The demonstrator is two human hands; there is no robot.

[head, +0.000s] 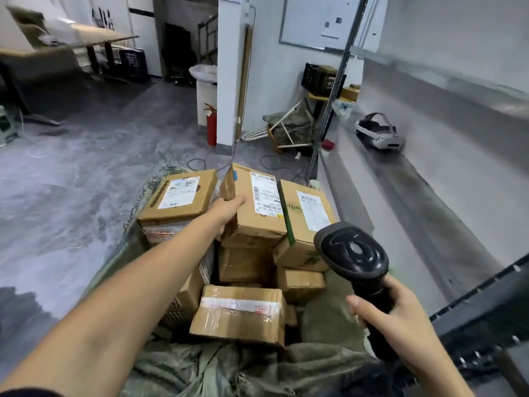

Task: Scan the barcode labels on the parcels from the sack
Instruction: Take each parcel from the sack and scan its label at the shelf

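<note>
Several cardboard parcels lie in an open olive-green sack (200, 365) on the floor. My left hand (226, 210) grips the left side of the middle parcel (257, 207), thumb on top, and its white barcode label (264, 197) faces up. A parcel with a white label (179, 196) lies to its left. On the right sits another with green print (307, 213). A taped parcel (239, 313) is nearest me. My right hand (400, 319) holds a black handheld barcode scanner (355, 256) by the handle, its head over the right side of the pile.
A metal conveyor (429, 179) runs along the right with a white headset (379, 133) on it. A white pillar (232, 81), a red fire extinguisher (211, 127) and cables lie beyond the sack. Tables stand at the far left. Grey floor spreads to the left.
</note>
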